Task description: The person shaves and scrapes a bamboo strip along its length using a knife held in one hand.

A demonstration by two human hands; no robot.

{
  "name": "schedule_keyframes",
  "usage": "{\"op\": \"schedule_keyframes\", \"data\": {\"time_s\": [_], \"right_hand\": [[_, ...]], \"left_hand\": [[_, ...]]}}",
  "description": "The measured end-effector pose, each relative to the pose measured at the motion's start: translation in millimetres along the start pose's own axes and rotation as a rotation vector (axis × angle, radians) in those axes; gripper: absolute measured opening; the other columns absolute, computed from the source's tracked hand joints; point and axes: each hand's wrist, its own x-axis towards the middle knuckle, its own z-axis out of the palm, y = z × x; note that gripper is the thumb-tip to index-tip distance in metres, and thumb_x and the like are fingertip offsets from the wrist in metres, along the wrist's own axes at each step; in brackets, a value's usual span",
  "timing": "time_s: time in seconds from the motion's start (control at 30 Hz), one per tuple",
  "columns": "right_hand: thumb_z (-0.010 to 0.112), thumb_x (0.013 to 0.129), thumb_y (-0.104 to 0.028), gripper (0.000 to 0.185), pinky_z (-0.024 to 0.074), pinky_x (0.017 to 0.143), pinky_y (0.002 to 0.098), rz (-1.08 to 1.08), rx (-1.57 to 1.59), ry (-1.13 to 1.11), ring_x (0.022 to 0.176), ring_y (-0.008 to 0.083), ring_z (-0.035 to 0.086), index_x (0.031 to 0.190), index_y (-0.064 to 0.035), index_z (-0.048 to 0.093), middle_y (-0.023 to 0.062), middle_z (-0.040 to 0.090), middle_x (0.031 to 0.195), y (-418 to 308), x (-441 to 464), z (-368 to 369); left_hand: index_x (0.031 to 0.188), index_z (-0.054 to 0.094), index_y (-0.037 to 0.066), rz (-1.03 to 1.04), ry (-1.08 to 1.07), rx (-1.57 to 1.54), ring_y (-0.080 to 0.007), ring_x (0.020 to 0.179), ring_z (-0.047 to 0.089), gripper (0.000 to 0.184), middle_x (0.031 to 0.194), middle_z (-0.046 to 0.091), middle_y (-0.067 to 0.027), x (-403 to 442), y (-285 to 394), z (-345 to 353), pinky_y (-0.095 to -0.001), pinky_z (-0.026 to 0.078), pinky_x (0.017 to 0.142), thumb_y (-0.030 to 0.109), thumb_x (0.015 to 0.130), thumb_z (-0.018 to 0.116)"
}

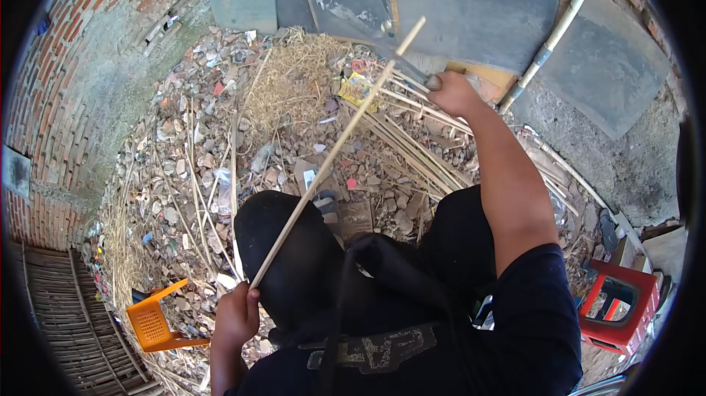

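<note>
My left hand (237,315) is closed around the lower end of a long, pale bamboo strip (334,150). The strip slants up and to the right, passing over my dark-clothed knee. With my arm stretched out, my right hand (454,94) grips the handle of a large knife (412,69). Its grey blade points left and lies close to the upper part of the strip; whether they touch, I cannot tell. Below the right hand, a bundle of split bamboo strips (415,150) rests on the rubble.
Broken brick and litter cover the ground (294,153), with dry shavings (290,76) heaped ahead. An orange plastic stool (152,325) lies at lower left, and a red plastic stool (625,308) is at right. A brick wall (66,102) rises left; a pale pole (548,47) leans at upper right.
</note>
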Motion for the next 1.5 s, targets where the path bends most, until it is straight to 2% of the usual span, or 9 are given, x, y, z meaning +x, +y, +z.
{"op": "schedule_keyframes", "data": {"time_s": [0.07, 0.37, 0.5, 0.63, 0.83, 0.97, 1.1, 1.3, 1.5], "right_hand": [[0.071, 0.074, -0.025, 0.039, 0.0552, 0.086, 0.0438, 0.131, 0.034, 0.049, 0.095, 0.0368, 0.070, 0.110, -0.0124, 0.076, 0.0198, 0.073, 0.101, 18.5, 1.7, 1.7], [0.065, 0.077, -0.022, 0.029, 0.0542, 0.081, 0.0472, -0.275, -0.336, -0.239, 0.091, 0.0362, 0.069, 0.102, -0.0130, 0.075, 0.0186, 0.072, 0.093, -85.4, -35.8, -26.0], [0.067, 0.078, -0.023, 0.030, 0.0537, 0.083, 0.0463, 0.003, 0.017, -0.138, 0.091, 0.0378, 0.069, 0.100, -0.0042, 0.073, 0.0214, 0.072, 0.093, -30.6, -2.6, -8.5], [0.067, 0.077, -0.022, 0.031, 0.0541, 0.084, 0.0444, 0.001, -0.051, -0.160, 0.090, 0.0369, 0.069, 0.102, -0.0039, 0.073, 0.0205, 0.072, 0.093, -48.3, -17.7, -20.3], [0.072, 0.074, -0.020, 0.031, 0.0533, 0.077, 0.0433, -0.277, -0.173, -0.314, 0.085, 0.0344, 0.068, 0.102, -0.0062, 0.072, 0.0189, 0.070, 0.085, -94.5, -41.5, -15.7], [0.065, 0.076, -0.022, 0.028, 0.0536, 0.082, 0.0469, -0.047, -0.154, -0.258, 0.091, 0.0364, 0.069, 0.098, -0.0052, 0.073, 0.0193, 0.072, 0.094, -48.2, 1.8, 10.4], [0.066, 0.076, -0.021, 0.027, 0.0542, 0.083, 0.0463, -0.117, -0.070, -0.213, 0.090, 0.0361, 0.069, 0.096, -0.0055, 0.073, 0.0192, 0.072, 0.092, -70.4, -14.1, 3.1], [0.066, 0.076, -0.019, 0.026, 0.0551, 0.083, 0.0475, -0.268, -0.107, -0.309, 0.090, 0.0358, 0.070, 0.098, -0.0073, 0.074, 0.0162, 0.073, 0.094, -88.4, -25.9, 4.7], [0.066, 0.077, -0.021, 0.026, 0.0541, 0.083, 0.0469, 0.003, 0.065, -0.122, 0.091, 0.0378, 0.069, 0.096, -0.0050, 0.072, 0.0186, 0.073, 0.096, -35.4, 6.3, 13.9]], "left_hand": [[0.079, 0.051, 0.001, -0.006, -0.019, -0.029, -0.0502, 0.063, 0.058, 0.030, 0.061, 0.056, -0.0243, 1.3, -0.2, -2.5, -0.0525, 0.042, 0.054, 0.019, 0.103, 0.052], [0.080, 0.052, 0.000, -0.023, -0.019, -0.140, -0.0474, 0.063, 0.061, 0.031, 0.064, 0.059, -0.0232, 6.1, 14.2, 1.1, -0.0491, 0.044, 0.055, 0.019, 0.104, 0.051], [0.080, 0.052, 0.000, -0.007, 0.036, -0.064, -0.0472, 0.062, 0.060, 0.033, 0.063, 0.059, -0.0221, 3.7, 11.3, 8.4, -0.0492, 0.044, 0.055, 0.021, 0.105, 0.050], [0.080, 0.053, 0.000, -0.012, 0.001, -0.151, -0.0459, 0.062, 0.061, 0.036, 0.064, 0.059, -0.0217, 4.7, 11.4, 3.8, -0.0475, 0.044, 0.055, 0.024, 0.106, 0.049], [0.079, 0.054, 0.000, 0.007, -0.037, -0.182, -0.0423, 0.061, 0.061, 0.037, 0.064, 0.059, -0.0205, 9.8, 6.2, 5.8, -0.0452, 0.044, 0.055, 0.024, 0.107, 0.049], [0.079, 0.054, 0.000, -0.027, -0.033, -0.191, -0.0412, 0.059, 0.060, 0.039, 0.063, 0.058, -0.0201, 9.6, 11.6, 2.5, -0.0447, 0.043, 0.054, 0.025, 0.107, 0.048], [0.079, 0.054, 0.000, -0.120, -0.091, -0.344, -0.0359, 0.056, 0.059, 0.041, 0.062, 0.057, -0.0184, 5.3, 0.2, 5.7, -0.0419, 0.042, 0.054, 0.028, 0.108, 0.047], [0.081, 0.055, -0.001, 0.032, -0.037, -0.252, -0.0311, 0.053, 0.057, 0.040, 0.060, 0.056, -0.0158, 10.2, -2.0, 14.2, -0.0403, 0.041, 0.053, 0.028, 0.108, 0.048], [0.084, 0.058, -0.001, -0.075, -0.102, -0.348, -0.0300, 0.055, 0.057, 0.039, 0.062, 0.058, -0.0166, 4.1, -2.3, 2.3, -0.0402, 0.043, 0.055, 0.028, 0.108, 0.048]]}}
